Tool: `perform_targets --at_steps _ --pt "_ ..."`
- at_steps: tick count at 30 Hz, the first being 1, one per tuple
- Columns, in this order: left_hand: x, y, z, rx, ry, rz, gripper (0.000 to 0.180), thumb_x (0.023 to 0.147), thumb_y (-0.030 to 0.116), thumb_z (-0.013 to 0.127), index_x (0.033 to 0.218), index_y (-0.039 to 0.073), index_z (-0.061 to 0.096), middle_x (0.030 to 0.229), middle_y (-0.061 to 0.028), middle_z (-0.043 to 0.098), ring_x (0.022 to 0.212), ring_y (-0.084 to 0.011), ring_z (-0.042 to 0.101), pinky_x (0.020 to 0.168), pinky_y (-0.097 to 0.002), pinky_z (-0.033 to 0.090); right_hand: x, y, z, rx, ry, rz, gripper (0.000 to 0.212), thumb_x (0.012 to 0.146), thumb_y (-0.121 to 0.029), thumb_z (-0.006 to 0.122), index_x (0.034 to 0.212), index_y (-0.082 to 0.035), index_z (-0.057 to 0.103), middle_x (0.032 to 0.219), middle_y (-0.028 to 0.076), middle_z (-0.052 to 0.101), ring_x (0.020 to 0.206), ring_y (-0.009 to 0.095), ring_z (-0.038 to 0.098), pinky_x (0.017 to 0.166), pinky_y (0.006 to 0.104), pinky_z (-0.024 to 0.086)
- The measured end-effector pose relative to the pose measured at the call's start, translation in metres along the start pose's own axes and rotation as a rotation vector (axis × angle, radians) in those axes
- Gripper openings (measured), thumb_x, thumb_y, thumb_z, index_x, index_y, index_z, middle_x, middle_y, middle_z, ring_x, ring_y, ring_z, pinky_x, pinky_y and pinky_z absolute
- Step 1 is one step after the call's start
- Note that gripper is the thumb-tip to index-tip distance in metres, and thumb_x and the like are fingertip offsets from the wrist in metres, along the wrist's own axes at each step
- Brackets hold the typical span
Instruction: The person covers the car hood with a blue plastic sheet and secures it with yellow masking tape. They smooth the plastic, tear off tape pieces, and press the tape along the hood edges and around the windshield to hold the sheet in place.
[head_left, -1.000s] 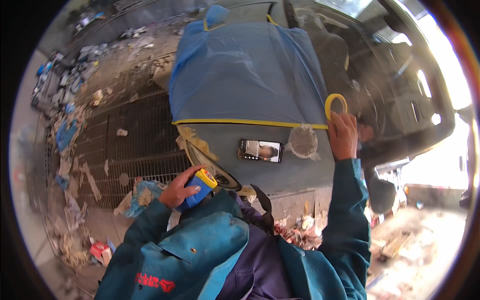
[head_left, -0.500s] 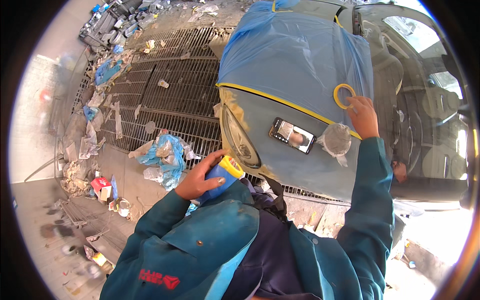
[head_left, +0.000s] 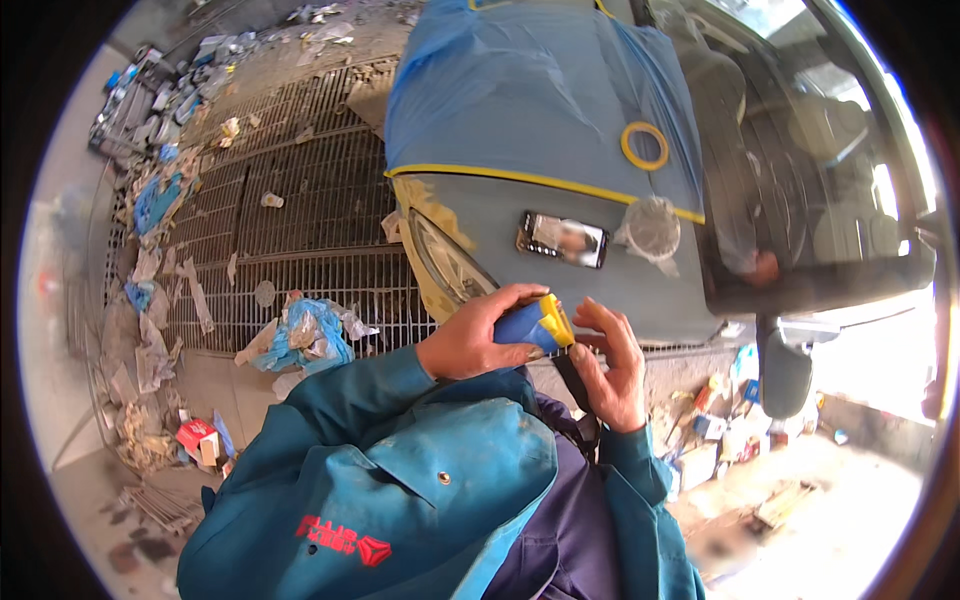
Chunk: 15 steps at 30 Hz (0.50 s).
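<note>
My left hand (head_left: pixel 468 335) grips a blue roll of masking film (head_left: pixel 522 328) in front of my jacket. Yellow tape runs round the roll's right end. Close beside that end is my right hand (head_left: pixel 620 372), fingers curved and apart, with its thumb at the yellow edge; whether it pinches the tape edge I cannot make out. Beyond them is a grey car hood (head_left: pixel 480 205), partly draped in blue plastic film (head_left: pixel 530 100) edged with yellow tape. A ring of yellow tape (head_left: pixel 643 146) lies on this film.
A phone (head_left: pixel 563 239) and a round container wrapped in clear plastic (head_left: pixel 652 230) rest on the grey panel. The headlight (head_left: pixel 445 250) is near my left hand. The car's side mirror (head_left: pixel 785 370) juts out at right. Crumpled plastic (head_left: pixel 310 335) litters the floor grating (head_left: pixel 300 220).
My right hand has let go of the yellow tape ring, which now lies on the film, and has come down to the roll. My left hand has brought the roll to the right.
</note>
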<state>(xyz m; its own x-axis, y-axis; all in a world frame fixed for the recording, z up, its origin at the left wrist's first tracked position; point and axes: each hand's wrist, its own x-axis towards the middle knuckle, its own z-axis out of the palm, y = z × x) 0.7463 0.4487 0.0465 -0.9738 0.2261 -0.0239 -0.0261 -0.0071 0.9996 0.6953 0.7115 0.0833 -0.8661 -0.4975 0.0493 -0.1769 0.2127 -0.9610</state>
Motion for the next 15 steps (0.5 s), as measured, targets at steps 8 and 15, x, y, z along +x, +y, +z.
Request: perform_targets --at_steps 8,15 --pt "0.006 -0.005 0.022 -0.320 -0.152 -0.100 0.072 0.105 0.029 0.084 0.160 -0.001 0.049 0.148 -0.0132 0.063 0.140 -0.0208 0.061 0.125 -0.0392 0.046 -0.036 0.013 0.019 0.231 0.076 0.075 0.048 0.110 -0.016 0.075 0.153 0.004 0.065 0.159 0.019 0.054 0.146 0.029 0.060 0.119 0.0416 0.052" --pt "0.004 -0.007 0.020 0.174 0.026 0.185 0.049 0.107 0.025 0.081 0.144 -0.004 0.068 0.146 -0.0203 0.070 0.134 -0.0300 0.071 0.116 -0.0412 0.054 -0.042 0.025 0.038 0.158 0.133 0.068 0.031 0.103 -0.004 0.082 0.131 0.005 0.072 0.159 0.018 0.057 0.137 0.027 0.066 0.113 0.0388 0.056"
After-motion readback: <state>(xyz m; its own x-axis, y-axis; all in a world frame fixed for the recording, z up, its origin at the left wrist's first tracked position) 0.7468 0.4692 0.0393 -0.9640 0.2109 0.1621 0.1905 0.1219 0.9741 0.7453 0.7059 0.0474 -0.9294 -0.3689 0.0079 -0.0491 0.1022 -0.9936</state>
